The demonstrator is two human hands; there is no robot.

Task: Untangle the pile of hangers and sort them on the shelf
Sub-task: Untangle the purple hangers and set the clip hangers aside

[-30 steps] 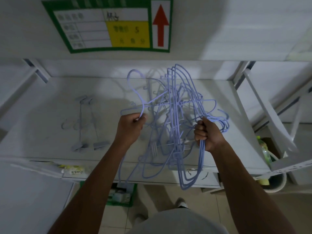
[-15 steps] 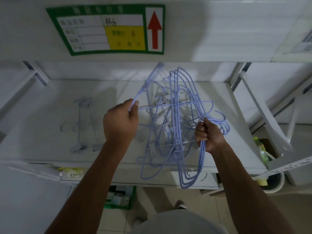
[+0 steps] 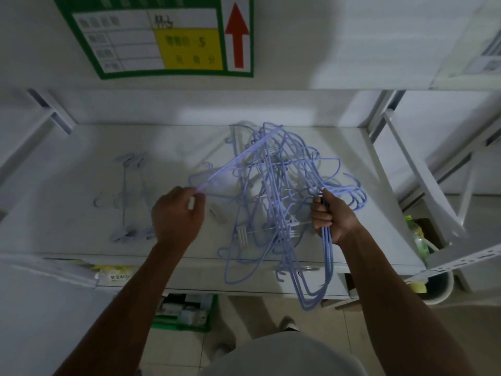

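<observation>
**Q:** Report the left hand.

**A:** My left hand (image 3: 176, 215) is over the middle of the shelf (image 3: 67, 196), nearer the front edge. Thumb and fingers are closed in a pinch on one end of a single hanger (image 3: 233, 162). Its bar runs up and to the right from the pinch into the pile. The bar is blurred, so I cannot tell where its far end sits.

**Q:** Report the right hand.

**A:** My right hand (image 3: 329, 215) is a closed fist, clamped round a bundle (image 3: 326, 256) of several hanger bars. The lower loops of the bundle hang past the front edge of the shelf. The hooks fan out just right of the fist.

**Q:** Locate the pile.

**A:** The pile of hangers (image 3: 273, 191) is pale blue and interlocked. It occupies the right half of the shelf, from near the back edge to past the front edge, between my two hands. How much of it rests on the shelf I cannot tell.

**Q:** Any hangers apart from it?

**A:** Two pale clip hangers (image 3: 127, 202) lie flat, side by side, on the left half of the shelf, well apart from the pile.

**Q:** Surroundings?

**A:** A green-bordered label (image 3: 162, 36) with a red arrow sits on the panel above. A green crate (image 3: 187, 318) stands below the front edge. A bottle (image 3: 414, 232) is beyond the right edge.
</observation>
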